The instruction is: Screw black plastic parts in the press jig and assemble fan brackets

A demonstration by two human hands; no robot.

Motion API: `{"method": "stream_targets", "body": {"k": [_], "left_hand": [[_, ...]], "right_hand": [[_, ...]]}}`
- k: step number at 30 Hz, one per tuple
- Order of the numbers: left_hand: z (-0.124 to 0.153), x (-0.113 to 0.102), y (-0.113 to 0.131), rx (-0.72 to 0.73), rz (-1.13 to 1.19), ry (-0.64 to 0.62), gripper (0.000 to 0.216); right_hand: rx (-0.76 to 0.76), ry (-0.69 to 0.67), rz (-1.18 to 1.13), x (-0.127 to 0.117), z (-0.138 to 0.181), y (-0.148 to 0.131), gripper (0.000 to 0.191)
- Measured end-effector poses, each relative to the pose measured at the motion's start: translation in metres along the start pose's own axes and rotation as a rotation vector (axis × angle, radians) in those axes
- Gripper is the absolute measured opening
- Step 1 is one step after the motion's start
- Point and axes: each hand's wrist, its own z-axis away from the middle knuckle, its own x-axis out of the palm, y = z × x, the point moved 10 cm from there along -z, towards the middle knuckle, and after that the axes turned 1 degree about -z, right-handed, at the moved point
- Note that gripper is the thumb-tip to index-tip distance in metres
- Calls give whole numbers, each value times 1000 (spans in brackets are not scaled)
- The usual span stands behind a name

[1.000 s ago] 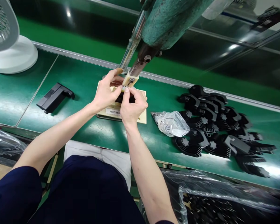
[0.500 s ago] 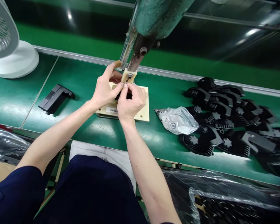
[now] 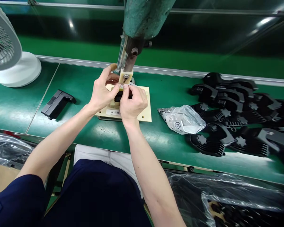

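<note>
My left hand (image 3: 103, 91) and my right hand (image 3: 133, 102) meet fingertip to fingertip just below the cream block (image 3: 126, 76) at the lower end of a green machine (image 3: 146, 19). Thumb and finger of each are pinched together there; whatever they grip is too small and covered to name. The other left fingers reach up behind the block, beside a clear tube (image 3: 122, 53). Beneath the hands is a cream fixture plate (image 3: 145, 110) with a printed label. A dark part (image 3: 118, 96) shows in it, partly hidden by my right hand.
A black L-shaped part (image 3: 56, 104) lies to the left, near a white fan (image 3: 19, 71). Right of the plate are a clear plastic bag (image 3: 183, 119) and a pile of black comb-like parts (image 3: 208, 140). Plastic-lined boxes (image 3: 191, 189) stand below the green bench (image 3: 90, 135).
The camera view has shifted slightly, so the machine appears farther left. Both hands keep their pinch under the cream block, and a little more of the dark part shows between them.
</note>
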Motion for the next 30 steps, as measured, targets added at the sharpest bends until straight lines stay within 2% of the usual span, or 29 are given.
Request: {"method": "stream_targets", "body": {"k": [6, 12, 18, 21, 24, 27, 30], "left_hand": [[-6, -4, 12, 54, -76, -66, 44], [-10, -3, 10, 39, -123, -101, 51], [-11, -5, 13, 53, -135, -55, 58], [-11, -6, 15, 66, -134, -31, 56], [-12, -5, 13, 67, -142, -29, 54], [-13, -4, 14, 44, -145, -18, 56], [-12, -9, 20, -17, -155, 20, 56]], "right_hand": [[-25, 7, 16, -3, 0, -3, 38], [16, -78, -1, 4, -2, 2, 35], [-6, -80, 7, -2, -1, 1, 34], [-107, -64, 17, -28, 3, -1, 31], [-234, -21, 75, -74, -12, -3, 31], [-305, -2, 107, -121, -68, -10, 33], [-282, 28, 34, -157, -160, -28, 35]]}}
